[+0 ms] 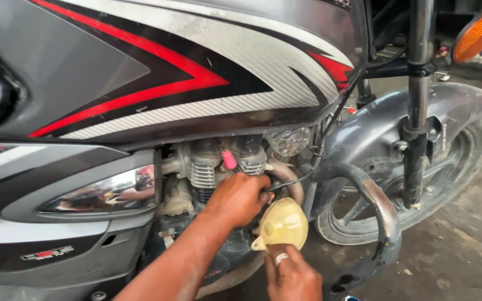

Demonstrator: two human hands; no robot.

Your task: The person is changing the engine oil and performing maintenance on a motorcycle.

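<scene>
In the lower middle of the frame, 2 bare hands work at the engine of a grey motorcycle. The left hand [238, 196] comes in from the lower left on a long forearm and is closed, with the fingers curled against the engine just below the silver finned cylinder [203, 170]. It seems to pinch something small and dark there, but what it grips cannot be told. A thin black cable [294, 179] runs from this hand toward the right and up.

The right hand [292, 276] sits at the bottom edge of the frame, with a silver ring on 1 finger. Its fingers touch the underside of a pale yellow translucent plastic funnel [281, 224] and support it from below. The funnel is just to the right of the left hand, in front of the engine, and its small spout points to the lower left.

A small pink cap [229, 159] stands on the engine above the left hand. The grey fuel tank with red, black and silver stripes [168, 72] fills the upper left of the frame. At the right are the front wheel with the grey mudguard [447, 103], the black fork tube [418, 100] and a rusty bent guard bar [377, 203]. An orange round indicator lamp [473, 37] is in the upper right corner.
</scene>
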